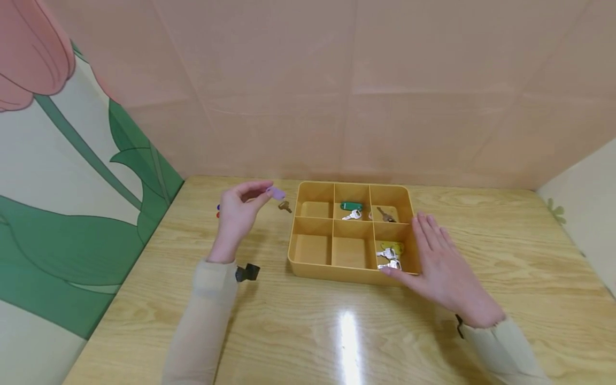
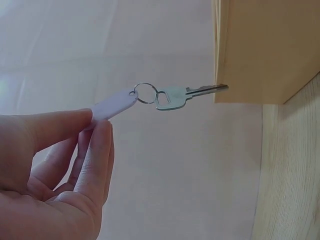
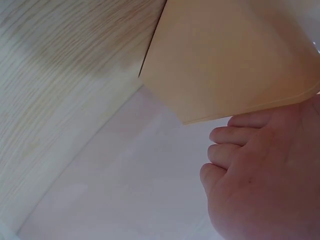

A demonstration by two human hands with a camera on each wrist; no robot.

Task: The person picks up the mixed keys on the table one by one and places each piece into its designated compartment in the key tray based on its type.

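My left hand (image 1: 236, 214) pinches a pale purple key tag (image 2: 116, 105) between thumb and fingertips, left of the yellow organizer box (image 1: 313, 270). From the tag's ring (image 2: 145, 93) dangles a key (image 2: 172, 97), its blade toward the box. My right hand (image 1: 445, 262) rests with straight fingers along the box's right side, thumb at the front rim. In the box's back middle compartment lie a green key tag (image 1: 351, 206) and a silver key (image 1: 353, 214). A darker key (image 1: 386, 215) lies in the back right one. The front right compartment holds silver keys (image 1: 387, 254) and a yellow tag (image 1: 398, 247).
Small blue and red items (image 1: 218, 215) peek out behind my left wrist on the wooden table (image 1: 289, 331). A pinkish covering (image 1: 346, 107) rises behind the table, and a panel with flower drawings (image 1: 62, 214) stands at the left.
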